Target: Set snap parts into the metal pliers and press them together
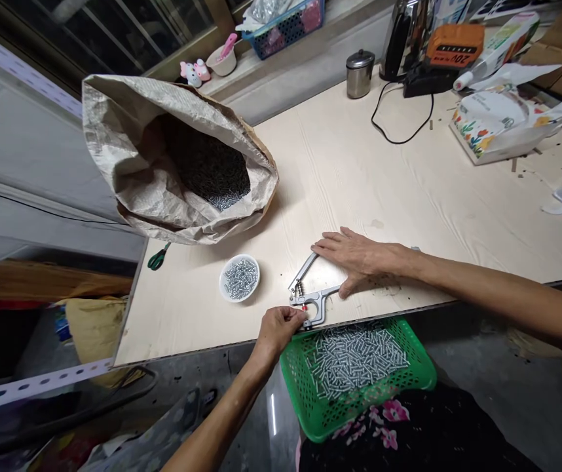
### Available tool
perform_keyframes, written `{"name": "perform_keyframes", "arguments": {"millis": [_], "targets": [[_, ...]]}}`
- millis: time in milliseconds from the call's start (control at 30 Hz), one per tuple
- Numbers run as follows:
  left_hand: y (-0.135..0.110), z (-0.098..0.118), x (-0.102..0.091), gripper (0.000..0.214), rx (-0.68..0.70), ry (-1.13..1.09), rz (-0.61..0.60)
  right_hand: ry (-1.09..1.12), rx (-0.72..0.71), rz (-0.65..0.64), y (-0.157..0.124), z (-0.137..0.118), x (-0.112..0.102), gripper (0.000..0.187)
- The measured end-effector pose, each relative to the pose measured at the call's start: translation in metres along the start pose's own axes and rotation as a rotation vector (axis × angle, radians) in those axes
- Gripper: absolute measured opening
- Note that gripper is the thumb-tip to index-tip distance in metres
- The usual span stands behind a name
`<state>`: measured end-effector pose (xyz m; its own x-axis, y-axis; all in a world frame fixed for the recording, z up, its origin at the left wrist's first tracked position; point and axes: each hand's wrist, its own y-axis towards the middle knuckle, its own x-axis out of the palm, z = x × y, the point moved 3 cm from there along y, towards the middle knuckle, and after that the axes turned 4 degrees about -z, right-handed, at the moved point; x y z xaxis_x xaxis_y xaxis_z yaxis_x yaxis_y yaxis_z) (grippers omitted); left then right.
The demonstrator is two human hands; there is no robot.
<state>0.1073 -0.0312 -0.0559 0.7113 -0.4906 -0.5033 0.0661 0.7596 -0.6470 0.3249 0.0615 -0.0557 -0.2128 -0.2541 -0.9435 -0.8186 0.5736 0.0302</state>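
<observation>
Snap-fastener pliers [316,303] with grey arms, a spring and a small red part at the jaw lie near the table's front edge. Across their spread handles rests my right hand [359,254], fingers extended over the upper handle and thumb by the lower one. My left hand [277,331] is closed in a pinch at the jaw; whatever its fingertips hold is hidden. To the left stands a white bowl [222,288] of small metal screw-like pieces. Below the table edge, a green basket [297,400] contains many silvery pieces of similar look.
A large woven sack [109,141] with dark and silvery pieces inside stands at the back left. Green-handled scissors [157,259] lie beside it. Farther back are a metal canister [359,73], an orange-and-black battery pack [452,46], a black cord [399,141] and a tissue pack [494,121].
</observation>
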Motion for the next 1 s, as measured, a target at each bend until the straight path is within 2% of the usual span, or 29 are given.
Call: {"name": "perform_keyframes", "arguments": {"millis": [100,267,300,367,433,467,500,567,633,700,833,933,1000], "targets": [[0.002,-0.001,0.000,0.044,0.006,0.001,-0.014,-0.048,0.012,-0.049,0.002,-0.007,-0.005,0.086],[-0.001,-0.005,0.001,0.040,0.029,0.076,0.002,-0.078,0.055,-0.068,-0.005,-0.019,-0.009,0.052],[-0.004,-0.003,0.001,0.037,0.059,0.118,0.048,-0.079,0.065,-0.065,-0.007,-0.022,-0.009,0.047],[-0.011,0.008,0.003,0.031,0.185,0.238,0.221,-0.087,0.086,-0.065,-0.010,-0.027,-0.008,0.041],[-0.014,0.025,0.007,0.025,0.389,0.383,0.394,-0.095,0.107,-0.072,-0.012,-0.031,-0.008,0.039],[-0.013,0.035,0.011,0.030,0.496,0.452,0.432,-0.094,0.117,-0.075,-0.013,-0.032,-0.008,0.041],[-0.009,0.044,0.015,0.039,0.599,0.513,0.428,-0.088,0.128,-0.075,-0.014,-0.033,-0.008,0.044],[0.005,0.060,0.022,0.057,0.749,0.604,0.344,-0.060,0.146,-0.074,-0.017,-0.033,-0.010,0.052],[0.020,0.069,0.025,0.062,0.813,0.658,0.244,-0.023,0.169,-0.076,-0.021,-0.031,-0.011,0.057],[0.029,0.073,0.026,0.057,0.818,0.698,0.187,0.012,0.183,-0.071,-0.025,-0.028,-0.011,0.050],[0.031,0.073,0.031,0.026,0.787,0.769,0.210,0.035,0.151,-0.032,-0.026,-0.027,0.001,0.006],[0.029,0.072,0.038,0.021,0.776,0.789,0.258,0.049,0.150,0.008,-0.023,-0.026,0.013,0.021],[0.030,0.073,0.038,0.022,0.767,0.760,0.271,0.048,0.153,0.041,-0.022,-0.024,0.015,0.021]]}}
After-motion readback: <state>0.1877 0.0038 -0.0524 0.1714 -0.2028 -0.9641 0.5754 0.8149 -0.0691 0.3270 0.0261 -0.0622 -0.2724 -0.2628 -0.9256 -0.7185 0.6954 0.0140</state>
